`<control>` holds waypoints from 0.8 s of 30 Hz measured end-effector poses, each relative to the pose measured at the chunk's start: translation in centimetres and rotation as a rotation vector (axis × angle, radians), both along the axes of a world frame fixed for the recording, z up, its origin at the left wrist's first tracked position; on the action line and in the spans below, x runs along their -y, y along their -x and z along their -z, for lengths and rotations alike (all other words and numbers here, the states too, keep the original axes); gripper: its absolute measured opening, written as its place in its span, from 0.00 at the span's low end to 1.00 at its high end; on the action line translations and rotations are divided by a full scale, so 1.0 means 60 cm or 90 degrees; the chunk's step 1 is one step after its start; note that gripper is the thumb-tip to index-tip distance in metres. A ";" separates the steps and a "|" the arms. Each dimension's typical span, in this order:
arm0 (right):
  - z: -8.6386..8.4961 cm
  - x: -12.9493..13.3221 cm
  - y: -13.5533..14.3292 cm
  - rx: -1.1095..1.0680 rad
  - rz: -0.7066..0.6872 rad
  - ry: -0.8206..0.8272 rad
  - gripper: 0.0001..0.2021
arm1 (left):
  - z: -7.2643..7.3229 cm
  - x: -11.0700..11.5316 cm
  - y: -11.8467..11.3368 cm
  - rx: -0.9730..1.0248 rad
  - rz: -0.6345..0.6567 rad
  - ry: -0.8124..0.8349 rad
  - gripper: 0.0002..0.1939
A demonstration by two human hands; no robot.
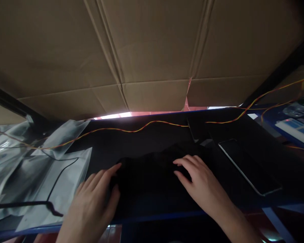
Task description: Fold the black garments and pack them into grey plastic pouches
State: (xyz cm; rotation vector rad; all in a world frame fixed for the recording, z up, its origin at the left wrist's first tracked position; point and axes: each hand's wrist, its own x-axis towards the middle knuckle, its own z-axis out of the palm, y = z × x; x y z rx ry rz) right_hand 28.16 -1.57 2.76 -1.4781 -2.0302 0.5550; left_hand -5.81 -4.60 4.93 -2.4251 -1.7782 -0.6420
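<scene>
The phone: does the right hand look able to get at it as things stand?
Probably yes: the phone lies just beside the right hand, with nothing visible on top or between them.

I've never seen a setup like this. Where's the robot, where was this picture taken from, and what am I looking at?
There is no robot here: these are a person's own bare hands, seen by a camera worn on the head that looks forward and down. There is only this one view. The dark surface bears plastic bags and a black cord on the left and a phone on the right. A red and yellow wire runs across the back, in front of the cardboard. Between the left hand and the right hand lies something black, too dark to name. The right hand's thumb and fingers are parted; whether the left grips the black thing, I cannot tell.
</scene>
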 end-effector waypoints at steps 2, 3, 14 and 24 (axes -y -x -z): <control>0.002 0.000 0.012 0.058 0.000 -0.067 0.13 | -0.006 -0.008 -0.027 -0.038 0.013 -0.026 0.26; 0.000 0.003 0.018 0.073 0.002 -0.092 0.14 | -0.007 -0.011 -0.043 -0.046 0.036 -0.036 0.27; 0.026 -0.012 0.090 0.179 -0.112 -0.079 0.23 | 0.098 -0.031 -0.092 -0.133 0.095 -0.036 0.34; 0.020 0.009 -0.060 0.104 0.268 -0.229 0.18 | 0.077 0.000 -0.047 -0.111 0.070 -0.014 0.35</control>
